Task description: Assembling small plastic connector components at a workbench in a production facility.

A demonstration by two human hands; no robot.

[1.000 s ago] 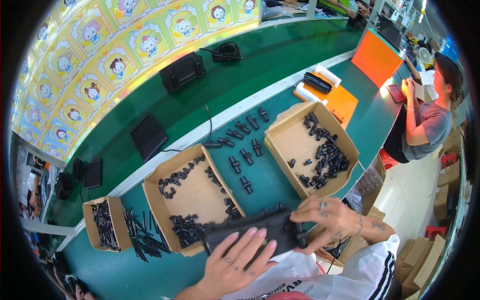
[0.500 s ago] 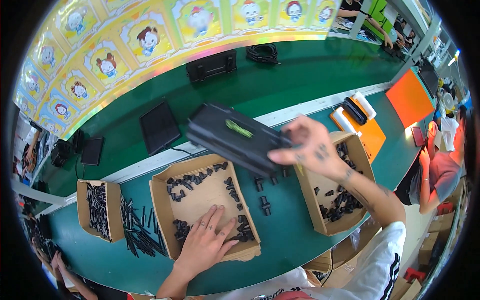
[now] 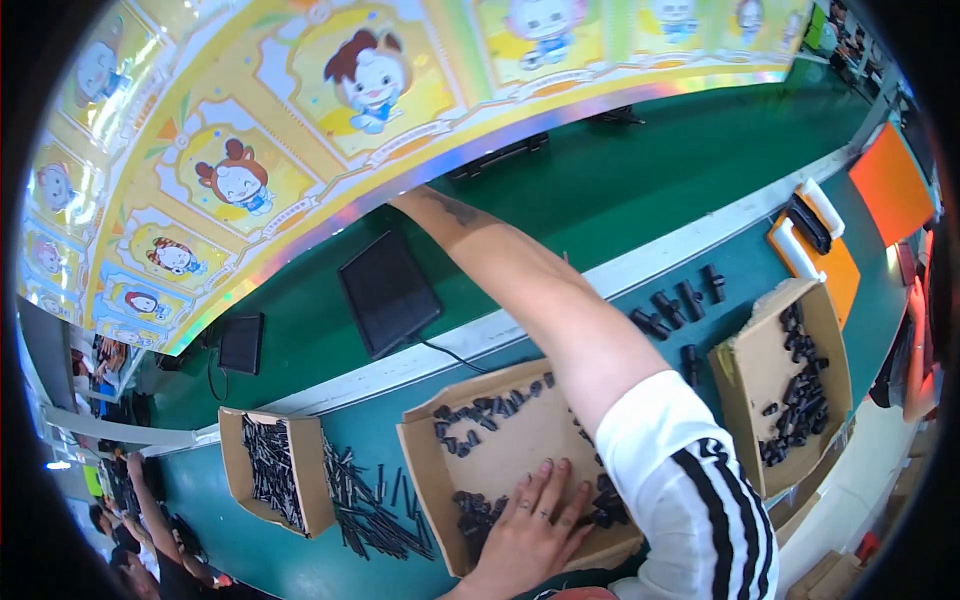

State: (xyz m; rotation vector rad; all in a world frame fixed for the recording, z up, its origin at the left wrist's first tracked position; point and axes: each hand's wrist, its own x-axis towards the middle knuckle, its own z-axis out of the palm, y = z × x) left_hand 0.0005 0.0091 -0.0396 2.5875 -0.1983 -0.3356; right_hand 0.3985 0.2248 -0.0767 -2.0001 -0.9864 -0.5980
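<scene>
My left hand (image 3: 532, 528) lies flat in the middle cardboard box (image 3: 520, 440), fingers stretched out and slightly spread on its bottom. Small black plastic fittings (image 3: 480, 412) sit in this box along its sides, with more beside my fingers. My right arm (image 3: 530, 285) reaches far forward across the bench. Its hand is hidden behind the hanging sheet of cartoon pictures (image 3: 300, 130), so its grip does not show. The black case it carried is out of sight.
A narrow box of black rods (image 3: 268, 470) stands left, with loose rods (image 3: 375, 510) beside it. Several black fittings (image 3: 668, 308) stand on the bench near the right box (image 3: 752, 400). A tablet-like black panel (image 3: 388, 292) lies behind the white rail; an orange board (image 3: 838, 275) lies far right.
My right hand has carried the black case forward and left, out of sight behind the picture sheet. The view has shifted closer to that sheet. My left hand stays in the box.
</scene>
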